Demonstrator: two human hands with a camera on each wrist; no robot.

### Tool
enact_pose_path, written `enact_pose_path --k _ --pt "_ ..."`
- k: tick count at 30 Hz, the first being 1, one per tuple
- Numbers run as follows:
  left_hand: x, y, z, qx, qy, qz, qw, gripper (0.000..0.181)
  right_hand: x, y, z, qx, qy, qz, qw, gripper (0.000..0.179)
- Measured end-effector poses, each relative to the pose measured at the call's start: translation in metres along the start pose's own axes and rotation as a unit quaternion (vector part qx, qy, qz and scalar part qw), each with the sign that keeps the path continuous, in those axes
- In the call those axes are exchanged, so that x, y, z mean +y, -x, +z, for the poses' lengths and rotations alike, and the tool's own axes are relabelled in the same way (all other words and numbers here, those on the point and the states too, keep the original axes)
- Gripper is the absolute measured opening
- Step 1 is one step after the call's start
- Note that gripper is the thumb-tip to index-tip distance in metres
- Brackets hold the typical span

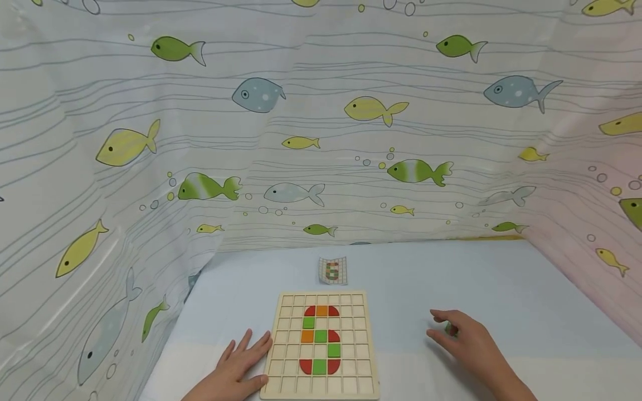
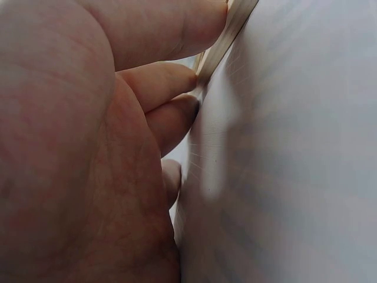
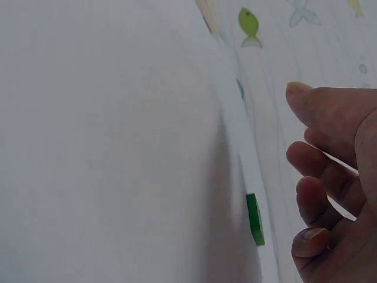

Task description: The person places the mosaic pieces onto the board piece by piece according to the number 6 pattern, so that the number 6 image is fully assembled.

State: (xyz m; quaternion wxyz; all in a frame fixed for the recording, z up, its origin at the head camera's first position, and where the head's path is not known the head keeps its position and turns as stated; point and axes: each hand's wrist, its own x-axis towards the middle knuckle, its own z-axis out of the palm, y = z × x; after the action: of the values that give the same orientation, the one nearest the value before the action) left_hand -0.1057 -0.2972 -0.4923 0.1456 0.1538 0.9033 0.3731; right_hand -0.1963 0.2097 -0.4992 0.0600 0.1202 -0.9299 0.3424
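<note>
A wooden grid board (image 1: 360, 353) lies on the table with red, orange and green tiles set in an S-like shape. My left hand (image 1: 237, 366) rests at its left side, fingers spread, thumb and fingertips touching the edge. In the left wrist view the fingertips (image 2: 188, 76) meet the board's wooden side. To the right of the board my right hand (image 1: 468, 340) hovers above the table, fingers loosely bent and holding nothing. A loose green tile (image 3: 255, 219) lies on the table below that hand, apart from its fingers.
Behind the board lies a small paper card (image 1: 343, 273) printed with a similar coloured pattern on a grid. The table has a pale blue and white cover (image 1: 426, 273). Fish-patterned curtains (image 1: 351, 195) hang at the back and both sides.
</note>
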Motion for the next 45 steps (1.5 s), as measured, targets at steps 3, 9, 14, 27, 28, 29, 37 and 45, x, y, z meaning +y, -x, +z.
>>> enact_pose_path --k 3,9,14,27,28,29,37,45 --pt "0.000 0.001 -0.001 -0.004 -0.004 0.001 1.0000 0.066 0.012 0.000 -0.008 0.003 0.008 0.011 0.9999 0.043" --pt "0.000 -0.001 -0.002 0.008 -0.020 0.002 0.9998 0.067 0.030 0.000 -0.022 0.004 0.040 0.040 0.9984 0.039" --pt "0.000 -0.002 -0.002 0.018 -0.034 0.008 0.9992 0.068 0.036 -0.002 -0.023 -0.015 0.056 0.050 0.9971 0.041" --pt "0.001 -0.003 -0.002 0.014 -0.042 -0.011 0.9990 0.071 0.043 -0.006 -0.010 -0.027 0.092 0.052 0.9941 0.034" --pt "0.001 -0.003 -0.002 0.013 -0.042 -0.012 0.9989 0.072 0.043 -0.006 -0.010 -0.025 0.093 0.051 0.9941 0.033" --pt "0.001 -0.003 -0.002 0.012 -0.043 -0.014 0.9989 0.072 0.042 -0.006 -0.010 -0.022 0.095 0.051 0.9939 0.032" --pt "0.005 -0.002 -0.003 0.004 -0.037 -0.020 0.9991 0.073 0.038 -0.006 -0.013 -0.022 0.087 0.082 0.9926 0.041" --pt "0.005 0.000 -0.002 0.009 -0.040 -0.014 0.9991 0.072 0.031 -0.004 -0.013 -0.011 0.063 0.090 0.9939 0.041"
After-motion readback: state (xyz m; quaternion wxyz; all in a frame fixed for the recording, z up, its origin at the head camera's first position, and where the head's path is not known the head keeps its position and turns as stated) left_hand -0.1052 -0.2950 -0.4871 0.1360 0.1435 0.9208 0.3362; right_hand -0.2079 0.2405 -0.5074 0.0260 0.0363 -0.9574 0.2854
